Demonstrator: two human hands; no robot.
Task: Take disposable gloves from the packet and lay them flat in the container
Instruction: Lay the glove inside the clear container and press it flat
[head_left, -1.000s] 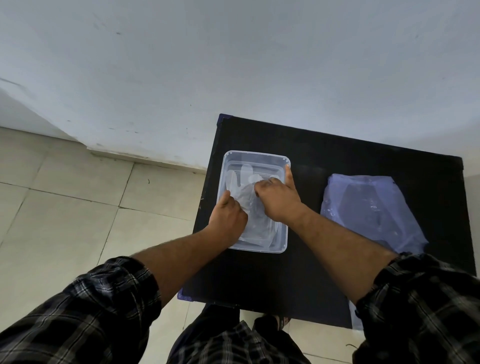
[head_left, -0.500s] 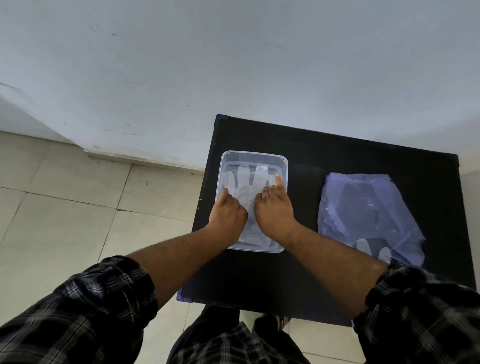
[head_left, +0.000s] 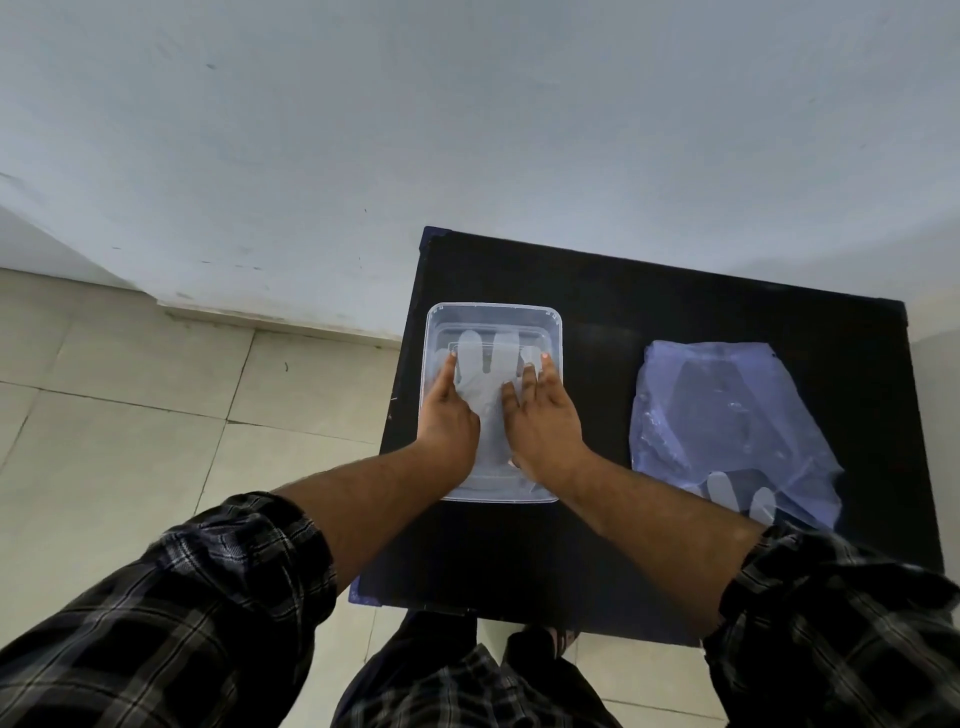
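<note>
A clear plastic container (head_left: 493, 313) sits on the left part of the black table (head_left: 675, 301). Inside it lies a translucent disposable glove (head_left: 485, 364), flat, fingers pointing away from me. My left hand (head_left: 449, 415) rests on the glove's left side and my right hand (head_left: 543, 421) on its right side, both palms down with fingers spread, pressing the glove. To the right lies the bluish plastic packet (head_left: 727, 415), with pale glove fingers (head_left: 737, 491) poking out at its near edge.
The table's left edge runs just beside the container, with tiled floor (head_left: 130, 415) below. A white wall (head_left: 467, 130) stands behind the table. My checked sleeves and legs fill the bottom of the view.
Both hands have flattened out and slid apart over the glove, fingers now stretched forward. The glove lies smoother, its fingers showing plainly at the container's far end.
</note>
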